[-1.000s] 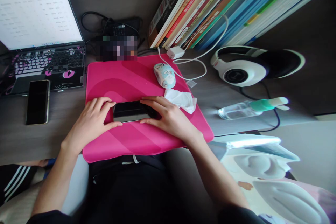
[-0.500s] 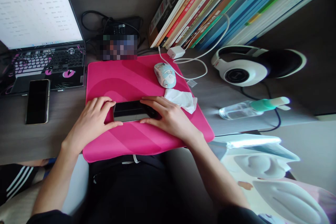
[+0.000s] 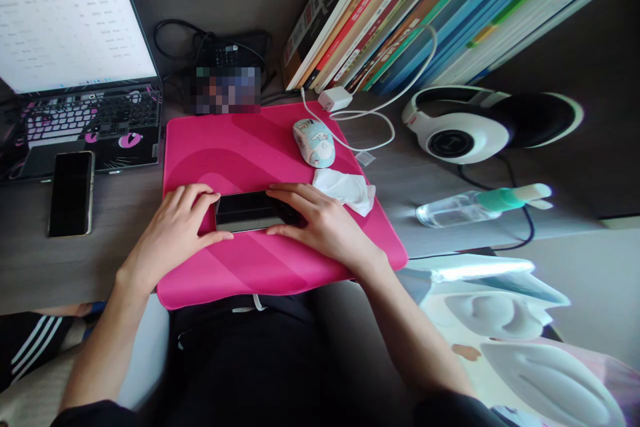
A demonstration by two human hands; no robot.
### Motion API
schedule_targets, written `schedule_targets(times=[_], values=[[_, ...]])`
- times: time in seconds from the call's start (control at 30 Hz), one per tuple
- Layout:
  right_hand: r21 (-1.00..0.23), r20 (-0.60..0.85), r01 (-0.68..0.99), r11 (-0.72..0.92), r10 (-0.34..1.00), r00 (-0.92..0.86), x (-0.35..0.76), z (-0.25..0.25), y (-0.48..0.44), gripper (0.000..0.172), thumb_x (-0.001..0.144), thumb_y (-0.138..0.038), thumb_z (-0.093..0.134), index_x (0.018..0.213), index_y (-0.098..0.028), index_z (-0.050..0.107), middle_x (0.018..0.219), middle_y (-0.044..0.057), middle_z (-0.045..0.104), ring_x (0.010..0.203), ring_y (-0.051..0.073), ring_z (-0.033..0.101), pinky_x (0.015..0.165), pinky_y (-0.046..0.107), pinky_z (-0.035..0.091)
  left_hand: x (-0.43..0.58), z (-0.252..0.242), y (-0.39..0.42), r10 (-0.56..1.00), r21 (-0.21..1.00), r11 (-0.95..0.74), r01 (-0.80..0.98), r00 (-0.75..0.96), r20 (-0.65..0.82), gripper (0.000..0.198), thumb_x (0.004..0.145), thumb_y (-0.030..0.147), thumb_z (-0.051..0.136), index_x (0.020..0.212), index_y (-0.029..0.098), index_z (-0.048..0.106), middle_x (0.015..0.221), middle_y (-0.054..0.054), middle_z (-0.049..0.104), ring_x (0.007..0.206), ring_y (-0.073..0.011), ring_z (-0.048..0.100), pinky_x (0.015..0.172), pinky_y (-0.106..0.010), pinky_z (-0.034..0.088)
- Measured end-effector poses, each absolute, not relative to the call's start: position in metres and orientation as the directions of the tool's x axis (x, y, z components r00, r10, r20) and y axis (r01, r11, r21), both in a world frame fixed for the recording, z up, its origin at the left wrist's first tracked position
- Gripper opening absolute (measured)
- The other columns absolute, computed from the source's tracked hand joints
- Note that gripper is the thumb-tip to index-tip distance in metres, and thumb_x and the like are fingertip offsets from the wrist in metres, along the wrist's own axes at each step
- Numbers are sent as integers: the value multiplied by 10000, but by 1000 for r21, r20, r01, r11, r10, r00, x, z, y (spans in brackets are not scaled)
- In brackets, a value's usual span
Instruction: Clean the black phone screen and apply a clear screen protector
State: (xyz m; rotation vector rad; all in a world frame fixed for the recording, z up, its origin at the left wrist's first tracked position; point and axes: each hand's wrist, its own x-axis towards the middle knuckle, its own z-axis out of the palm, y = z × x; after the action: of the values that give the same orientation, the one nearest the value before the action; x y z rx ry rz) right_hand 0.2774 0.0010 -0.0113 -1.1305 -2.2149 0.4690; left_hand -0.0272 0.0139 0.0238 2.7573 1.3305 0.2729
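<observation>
A dark, glossy smartphone lies sideways on the pink desk mat. My left hand grips its left end, fingers at the far edge and thumb along the near edge. Around the right end, my right hand holds it the same way and covers part of the screen. A crumpled white tissue lies just beyond my right hand, and a light blue patterned mouse sits farther back on the mat.
At left are an open laptop and a second phone. Books line the back, with a white charger and its cable before them. White headphones and a clear spray bottle stand or lie at right.
</observation>
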Motion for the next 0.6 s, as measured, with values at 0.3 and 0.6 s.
schedule_targets(times=[0.3,0.6], values=[[-546,352,605,580,814,-462,278,-10,1,571,996,-496,727,1511,-293,584,1438,130,711,1317,337,694,1109,545,596,-29,22,15,775,128,-632,764,619,128,716,996,650,634,1531,193,503,1463,-192,586,1338,-392,583,1150,-593,476],[-545,354,604,581,813,-462,277,-10,1,532,1015,-497,695,1492,-283,594,1430,133,714,1308,329,699,1111,537,593,-28,24,15,776,134,-630,765,619,116,675,1012,632,619,1542,228,512,1460,-183,583,1322,-390,583,1142,-604,479]])
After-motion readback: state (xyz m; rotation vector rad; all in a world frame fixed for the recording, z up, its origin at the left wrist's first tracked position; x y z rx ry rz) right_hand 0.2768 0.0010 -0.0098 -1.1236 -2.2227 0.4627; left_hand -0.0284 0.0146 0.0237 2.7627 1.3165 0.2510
